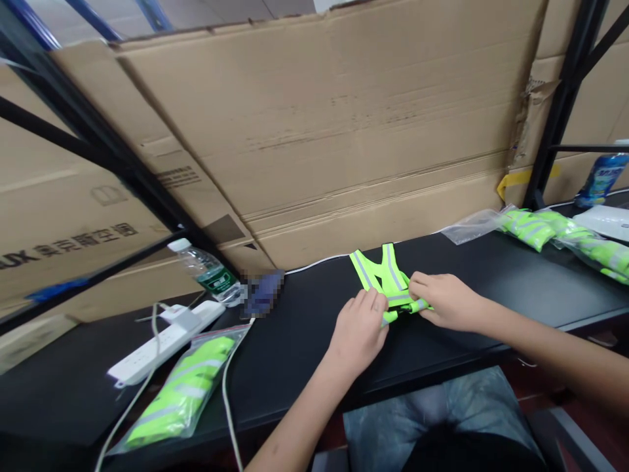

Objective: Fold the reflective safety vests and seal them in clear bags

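Note:
A neon yellow-green reflective vest [392, 270] with grey stripes lies on the black table in front of me, its two shoulder straps pointing away. My left hand [361, 323] is closed on the vest's near left edge, fingers curled over the strap. At the near right edge, my right hand [439, 300] pinches the folded end of the waist band. Between the hands the band is bunched, with a dark piece showing. My fingers cover part of both lower corners.
Bagged vests lie at the left [184, 390] and far right [540, 229]. A power strip [167, 344], water bottle [209, 272] and blurred phone [264, 293] stand left, with a white cable [227, 387]. Cardboard [344, 131] walls the back; an empty plastic bag [469, 226] lies before it.

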`<action>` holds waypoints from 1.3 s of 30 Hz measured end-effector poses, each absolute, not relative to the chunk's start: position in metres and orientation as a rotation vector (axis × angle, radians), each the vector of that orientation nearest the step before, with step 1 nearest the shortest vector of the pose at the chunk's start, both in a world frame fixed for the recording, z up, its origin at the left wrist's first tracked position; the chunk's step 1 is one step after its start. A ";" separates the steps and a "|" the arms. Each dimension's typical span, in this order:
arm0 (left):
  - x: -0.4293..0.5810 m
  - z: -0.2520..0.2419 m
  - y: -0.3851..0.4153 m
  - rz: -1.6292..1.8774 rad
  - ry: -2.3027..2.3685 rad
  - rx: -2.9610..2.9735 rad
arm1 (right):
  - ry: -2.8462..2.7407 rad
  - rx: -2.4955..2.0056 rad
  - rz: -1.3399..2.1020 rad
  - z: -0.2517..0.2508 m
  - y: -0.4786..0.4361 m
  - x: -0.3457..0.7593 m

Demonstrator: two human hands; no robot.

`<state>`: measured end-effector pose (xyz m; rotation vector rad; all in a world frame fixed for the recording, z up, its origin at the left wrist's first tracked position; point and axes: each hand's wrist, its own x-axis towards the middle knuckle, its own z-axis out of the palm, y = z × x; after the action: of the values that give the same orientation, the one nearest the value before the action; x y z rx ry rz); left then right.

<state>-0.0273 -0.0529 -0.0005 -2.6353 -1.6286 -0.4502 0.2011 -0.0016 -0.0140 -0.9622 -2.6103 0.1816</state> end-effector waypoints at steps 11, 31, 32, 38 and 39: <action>-0.040 -0.028 -0.062 -1.013 -1.869 -2.716 | -2.293 -0.867 0.219 -0.029 -0.008 0.228; -0.029 -0.029 -0.078 -0.800 -1.461 -2.923 | -2.546 -0.761 0.056 -0.045 -0.025 0.233; -0.030 -0.030 -0.085 -0.798 -1.474 -2.956 | -2.544 -0.757 0.108 -0.046 -0.030 0.238; -0.012 -0.022 -0.090 -0.887 -1.651 -2.800 | -2.350 -0.931 0.458 -0.049 -0.035 0.248; -0.007 -0.021 -0.086 -0.899 -1.668 -2.787 | -2.331 -0.954 0.485 -0.050 -0.033 0.246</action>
<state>-0.0073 -0.0865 -0.0214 -2.7875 -1.6678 -0.8988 0.2461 -0.0333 -0.0496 -0.9543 -2.3311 0.4851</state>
